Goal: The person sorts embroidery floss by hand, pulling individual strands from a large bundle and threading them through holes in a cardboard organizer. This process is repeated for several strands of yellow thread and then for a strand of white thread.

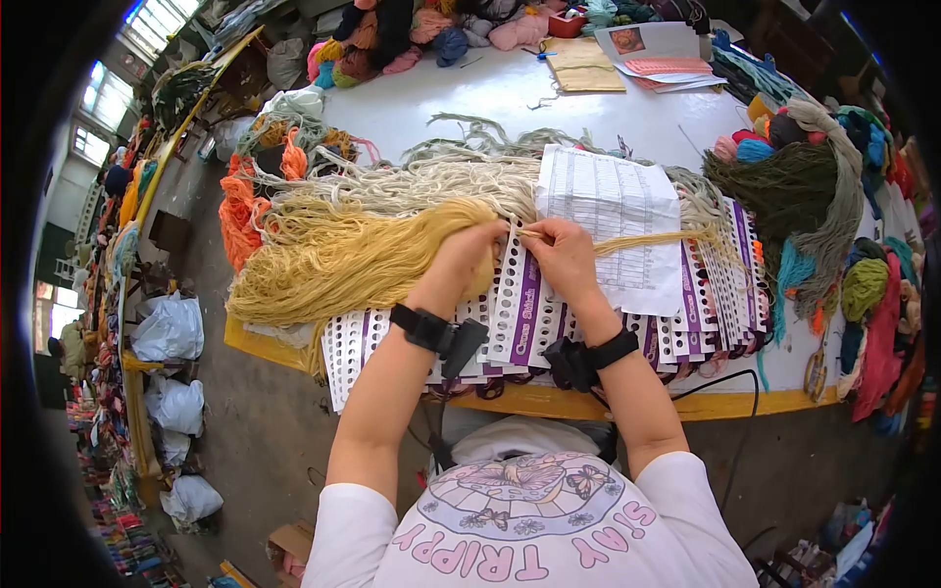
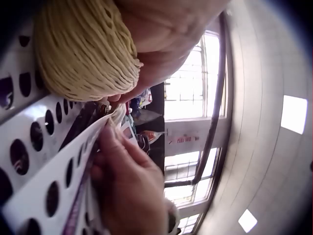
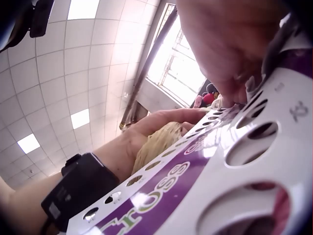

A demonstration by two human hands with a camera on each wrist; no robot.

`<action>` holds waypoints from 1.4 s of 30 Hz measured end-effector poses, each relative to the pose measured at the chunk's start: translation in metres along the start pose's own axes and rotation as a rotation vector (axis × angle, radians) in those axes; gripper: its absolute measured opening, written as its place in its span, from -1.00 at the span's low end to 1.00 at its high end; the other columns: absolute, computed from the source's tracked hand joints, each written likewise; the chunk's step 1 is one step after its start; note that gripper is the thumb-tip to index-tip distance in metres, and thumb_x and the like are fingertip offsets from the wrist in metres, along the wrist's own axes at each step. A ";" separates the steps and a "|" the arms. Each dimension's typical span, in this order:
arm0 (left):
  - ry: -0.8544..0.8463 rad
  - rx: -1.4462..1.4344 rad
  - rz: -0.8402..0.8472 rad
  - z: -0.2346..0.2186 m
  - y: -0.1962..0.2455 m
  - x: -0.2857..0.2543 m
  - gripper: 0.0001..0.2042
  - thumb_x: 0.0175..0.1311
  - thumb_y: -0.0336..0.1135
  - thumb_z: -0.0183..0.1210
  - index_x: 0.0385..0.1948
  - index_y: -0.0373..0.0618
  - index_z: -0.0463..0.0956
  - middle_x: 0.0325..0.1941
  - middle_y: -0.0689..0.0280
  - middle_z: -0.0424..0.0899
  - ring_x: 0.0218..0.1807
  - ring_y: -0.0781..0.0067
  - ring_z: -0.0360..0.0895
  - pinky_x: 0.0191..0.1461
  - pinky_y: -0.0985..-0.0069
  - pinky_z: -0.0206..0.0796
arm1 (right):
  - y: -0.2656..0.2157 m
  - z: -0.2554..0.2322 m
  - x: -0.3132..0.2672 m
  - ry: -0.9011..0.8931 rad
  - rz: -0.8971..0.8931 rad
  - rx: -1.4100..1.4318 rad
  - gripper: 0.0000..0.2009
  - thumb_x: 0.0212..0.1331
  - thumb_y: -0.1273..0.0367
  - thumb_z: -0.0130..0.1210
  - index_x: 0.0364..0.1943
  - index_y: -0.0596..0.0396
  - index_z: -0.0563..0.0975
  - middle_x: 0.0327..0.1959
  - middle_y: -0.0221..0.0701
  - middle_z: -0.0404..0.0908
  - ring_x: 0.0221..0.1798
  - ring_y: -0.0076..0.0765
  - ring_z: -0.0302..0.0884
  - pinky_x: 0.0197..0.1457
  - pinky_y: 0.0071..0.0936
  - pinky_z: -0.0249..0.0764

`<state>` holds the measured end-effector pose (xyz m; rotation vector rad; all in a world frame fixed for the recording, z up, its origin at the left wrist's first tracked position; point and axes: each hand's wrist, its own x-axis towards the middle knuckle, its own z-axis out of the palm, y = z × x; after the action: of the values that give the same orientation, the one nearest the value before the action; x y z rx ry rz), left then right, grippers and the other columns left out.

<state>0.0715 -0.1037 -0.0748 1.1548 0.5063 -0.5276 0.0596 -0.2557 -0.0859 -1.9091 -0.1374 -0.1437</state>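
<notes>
You've got a printed sheet (image 1: 610, 211) lying on grey yarn (image 1: 446, 181), orange skeins (image 1: 238, 211) left, dark green yarn (image 1: 784, 186) right.

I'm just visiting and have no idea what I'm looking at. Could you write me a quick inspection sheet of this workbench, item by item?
Surface: white table with a yellow edge, largely covered.
Job's things: pale yellow yarn bundle; punched white and purple cards with rows of holes, fanned along the near edge; a thin yellow strand running right.
Clutter: printed sheet on the cards, olive yarn, orange yarn, papers at the far end.
Hands: left hand grips the yellow bundle; right hand pinches the strand at a card.
Cables: black cable hanging off the front edge.
Surroundings: filled plastic bags on the floor, windows at left.
</notes>
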 end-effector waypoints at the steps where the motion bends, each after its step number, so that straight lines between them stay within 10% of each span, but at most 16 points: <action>1: 0.000 -0.130 -0.020 -0.007 0.008 -0.005 -0.84 0.15 -0.38 0.00 -0.32 -0.26 0.46 -0.52 0.34 0.53 -0.61 0.65 0.38 -0.57 0.74 0.25 | 0.002 0.000 0.000 0.014 -0.050 -0.051 -0.87 -0.13 0.41 0.13 -0.52 0.20 0.54 -0.54 -0.22 0.51 -0.45 -0.16 0.46 -0.36 -0.38 0.36; 6: -0.429 -0.300 -0.052 -0.009 0.030 -0.029 -0.84 0.18 -0.35 -0.05 -0.33 -0.21 0.45 -0.51 0.32 0.52 -0.57 0.68 0.36 -0.49 0.72 0.27 | -0.009 -0.002 -0.002 0.002 -0.119 -0.277 -0.82 -0.01 0.34 0.03 -0.55 0.20 0.46 -0.55 -0.22 0.46 -0.42 -0.07 0.42 -0.34 -0.30 0.33; 10: -0.156 1.022 0.324 0.007 0.007 -0.025 -0.76 0.14 -0.13 0.06 -0.39 -0.12 0.48 -0.52 0.38 0.48 -0.55 0.67 0.35 -0.48 0.70 0.23 | -0.013 -0.005 -0.001 0.001 0.029 -0.124 -0.74 0.05 0.24 -0.01 -0.55 0.18 0.43 -0.55 -0.23 0.44 -0.41 -0.07 0.41 -0.35 -0.26 0.32; 13: 0.187 1.330 0.531 0.015 0.021 -0.037 -0.76 0.08 -0.12 0.13 -0.43 -0.10 0.48 -0.55 0.40 0.46 -0.57 0.64 0.33 -0.50 0.69 0.22 | -0.010 -0.002 -0.006 -0.004 0.057 -0.241 -0.74 0.05 0.19 0.00 -0.43 0.14 0.46 -0.45 -0.27 0.47 -0.36 -0.11 0.44 -0.31 -0.29 0.35; 14: 0.203 0.457 0.141 0.013 0.036 -0.058 -0.75 0.07 -0.11 0.14 -0.46 -0.11 0.46 -0.56 0.39 0.46 -0.56 0.63 0.36 -0.52 0.68 0.24 | -0.007 0.001 -0.008 0.009 0.046 -0.250 -0.73 0.04 0.18 0.01 -0.38 0.11 0.46 -0.41 -0.29 0.48 -0.34 -0.13 0.44 -0.29 -0.30 0.36; 16: 0.047 -0.085 0.239 -0.048 0.073 -0.044 -0.87 0.04 -0.31 0.13 -0.43 -0.09 0.40 -0.55 0.39 0.43 -0.57 0.61 0.40 -0.50 0.62 0.33 | -0.003 0.002 -0.008 -0.013 0.014 -0.331 -0.65 0.01 0.15 0.04 -0.17 0.05 0.43 -0.26 -0.33 0.48 -0.24 -0.19 0.46 -0.22 -0.34 0.39; 18: 0.132 -0.074 0.345 -0.108 0.142 -0.042 -0.92 0.02 -0.42 0.08 -0.46 -0.11 0.38 -0.65 0.43 0.37 -0.59 0.68 0.38 -0.54 0.74 0.32 | 0.001 0.004 -0.008 -0.004 -0.002 -0.364 -0.64 -0.01 0.16 0.06 -0.15 0.04 0.43 -0.27 -0.33 0.48 -0.24 -0.21 0.46 -0.22 -0.34 0.39; 19: -0.087 -0.237 0.242 -0.176 0.175 -0.024 -0.88 0.03 -0.39 0.10 -0.40 -0.15 0.40 -0.60 0.39 0.44 -0.53 0.60 0.43 -0.52 0.64 0.37 | 0.003 0.005 -0.009 0.001 -0.007 -0.383 -0.63 -0.02 0.17 0.07 -0.14 0.04 0.43 -0.27 -0.33 0.48 -0.23 -0.21 0.46 -0.22 -0.34 0.39; 20: 0.120 -0.175 0.398 -0.190 0.191 -0.035 -0.85 0.05 -0.36 0.09 -0.35 -0.16 0.41 -0.53 0.34 0.49 -0.49 0.54 0.46 -0.47 0.57 0.39 | 0.001 0.004 -0.009 -0.011 0.011 -0.361 -0.63 -0.03 0.18 0.08 -0.13 0.04 0.42 -0.28 -0.33 0.48 -0.24 -0.21 0.46 -0.21 -0.34 0.39; 24: 0.622 0.136 0.557 -0.153 0.221 -0.072 -0.74 0.10 -0.25 0.08 -0.22 -0.17 0.43 -0.37 0.27 0.55 -0.43 0.50 0.47 -0.36 0.57 0.40 | -0.002 0.001 -0.010 -0.085 0.072 -0.229 -0.62 -0.06 0.23 0.10 -0.12 0.04 0.42 -0.34 -0.34 0.47 -0.26 -0.24 0.46 -0.21 -0.36 0.39; 25: 0.507 0.150 0.569 -0.148 0.221 -0.062 -0.74 0.11 -0.24 0.07 -0.21 -0.16 0.43 -0.33 0.26 0.55 -0.43 0.50 0.46 -0.37 0.58 0.39 | -0.007 -0.001 -0.008 -0.104 0.081 -0.181 -0.63 -0.07 0.25 0.10 -0.12 0.04 0.42 -0.35 -0.34 0.47 -0.27 -0.25 0.46 -0.21 -0.36 0.39; 32: -0.102 0.282 0.845 -0.027 0.130 -0.063 -0.74 0.19 -0.21 -0.02 -0.19 -0.15 0.44 -0.28 0.31 0.54 -0.38 0.63 0.40 -0.34 0.64 0.32 | -0.068 -0.104 -0.008 0.141 -0.163 -0.233 -0.72 -0.08 0.33 0.14 -0.23 0.10 0.51 -0.35 -0.32 0.54 -0.32 -0.39 0.49 -0.23 -0.49 0.40; 34: -0.173 0.411 0.470 -0.033 0.117 -0.033 -0.71 0.24 -0.15 -0.08 -0.26 -0.17 0.49 -0.41 0.36 0.50 -0.36 0.62 0.38 -0.31 0.70 0.30 | -0.045 -0.143 0.008 0.292 -0.045 -0.422 -0.69 -0.10 0.32 0.15 -0.22 0.15 0.49 -0.33 -0.27 0.54 -0.35 -0.37 0.49 -0.24 -0.50 0.40; 36: -0.267 0.398 0.499 -0.016 0.083 -0.029 -0.70 0.25 -0.15 -0.10 -0.28 -0.19 0.50 -0.40 0.35 0.53 -0.35 0.60 0.41 -0.26 0.68 0.30 | 0.001 -0.169 0.021 0.309 0.083 -0.586 -0.58 -0.18 0.20 0.18 -0.20 0.14 0.48 -0.28 -0.22 0.54 -0.26 -0.25 0.51 -0.20 -0.43 0.40; 42: -0.157 0.340 0.467 -0.031 -0.006 0.025 -0.71 0.25 -0.18 -0.07 -0.31 -0.22 0.50 -0.34 0.28 0.57 -0.25 0.53 0.46 -0.12 0.58 0.31 | 0.066 -0.168 0.022 0.128 0.159 -0.536 -0.56 -0.26 0.17 0.21 -0.26 0.16 0.51 -0.34 -0.18 0.56 -0.24 -0.16 0.52 -0.19 -0.37 0.39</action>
<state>0.0833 -0.0796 -0.1048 1.4883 0.0005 -0.2979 0.0871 -0.4355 -0.0873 -2.4265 0.1562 -0.2093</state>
